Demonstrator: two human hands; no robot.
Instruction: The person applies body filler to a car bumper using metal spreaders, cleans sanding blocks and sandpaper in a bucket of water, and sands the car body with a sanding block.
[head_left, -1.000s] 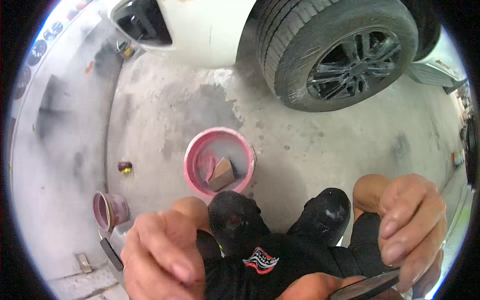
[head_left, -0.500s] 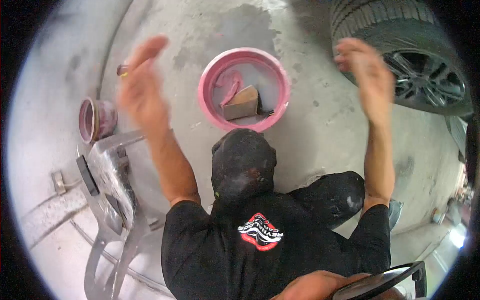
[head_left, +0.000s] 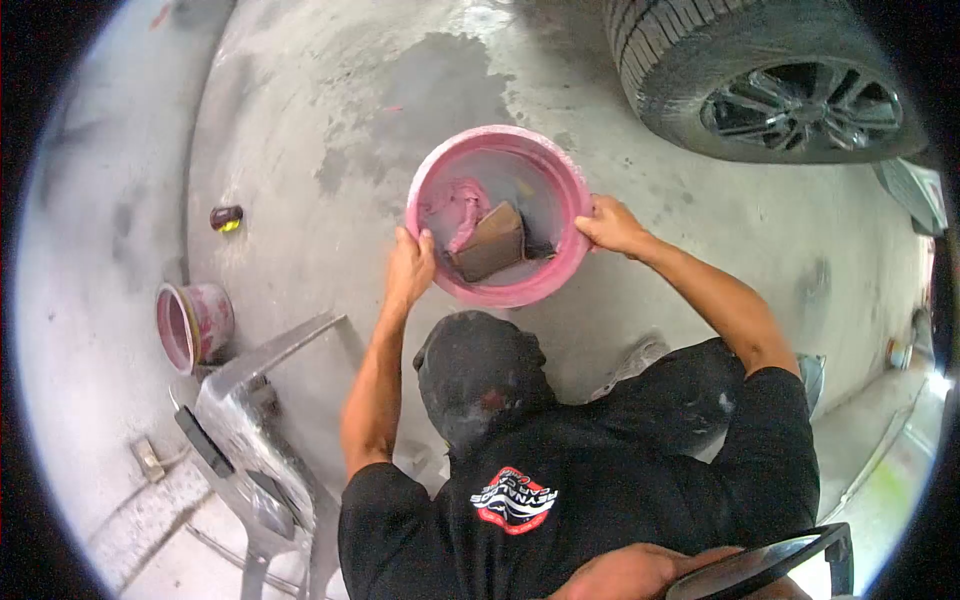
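Badge (head_left: 513,500), one, red, white and black, on a black shirt (head_left: 640,470). Lettering: "REYNALDOS", followed by "CAR CARE". Additional line: small script, too small to read with certainty.

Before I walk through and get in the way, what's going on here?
A person has the left hand and right hand gripping opposite sides of a pink tub. In it are a pink cloth-like piece and a brown block, in greyish liquid. Whether the tub is off the floor is hard to tell.
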